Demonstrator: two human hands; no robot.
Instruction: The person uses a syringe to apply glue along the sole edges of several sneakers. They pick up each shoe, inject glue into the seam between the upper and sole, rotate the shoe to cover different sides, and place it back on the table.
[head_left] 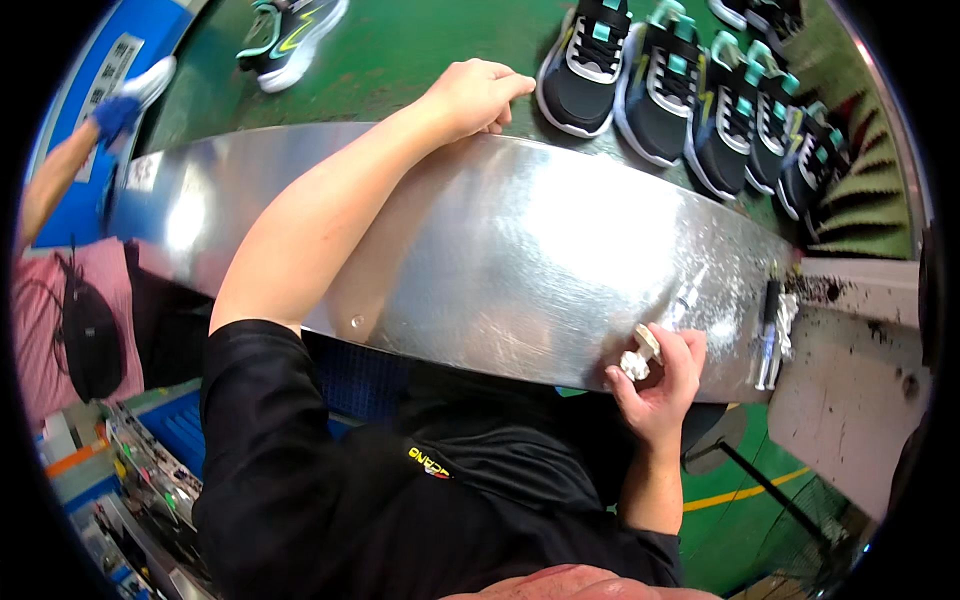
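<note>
My left hand (482, 98) reaches over the far edge of the metal table, its index finger stretched out and the other fingers partly curled. No object shows in it. Its fingertip is close beside a black sports shoe (575, 85) with white sole and teal trim; whether they touch I cannot tell. Low over the table's near edge, my right hand (665, 385) is closed around a small off-white lump (640, 358) with a crumbly-looking surface. Several matching shoes, such as a second shoe (655, 95), stand in a row to the right on the green surface.
The shiny metal table (430, 250) lies before me. A pen-like tool (768, 335) lies at its right end beside crumpled foil. Another shoe (290, 40) sits at the far left. A co-worker's blue-gloved hand (117, 117) holds a white-soled shoe. Bristly green flaps (865, 170) hang at the right.
</note>
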